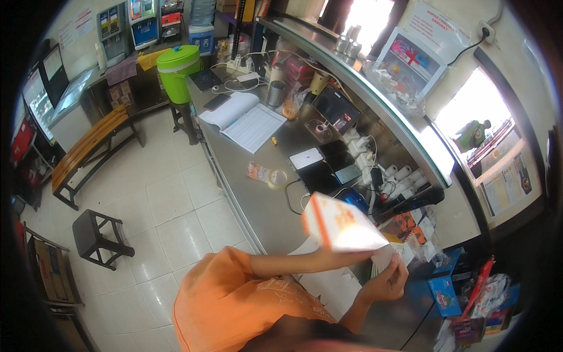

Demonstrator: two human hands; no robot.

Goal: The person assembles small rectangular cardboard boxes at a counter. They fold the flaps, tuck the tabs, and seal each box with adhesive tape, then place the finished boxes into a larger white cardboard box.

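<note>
A white box with orange edges and an orange print [346, 226] is raised above the metal counter [252, 193], tilted and partly washed out by glare. My left forearm reaches across to it, and my left hand [368, 256] supports it from below, its fingers mostly hidden by the box. At the box's right end, my right hand [392, 280] pinches a pale paper-like flap [384, 259] between thumb and fingers. Whether this flap belongs to the box, I cannot tell. White sheets or flat card [337, 290] lie beneath my forearms.
An open ledger [255, 126], a tape roll [277, 178], several phones [306, 158] and a tablet [337, 110] lie along the counter. Cables and paper rolls [400, 179] line the wall side. Blue packets [444, 296] sit at right. A stool [99, 234] stands on the floor at left.
</note>
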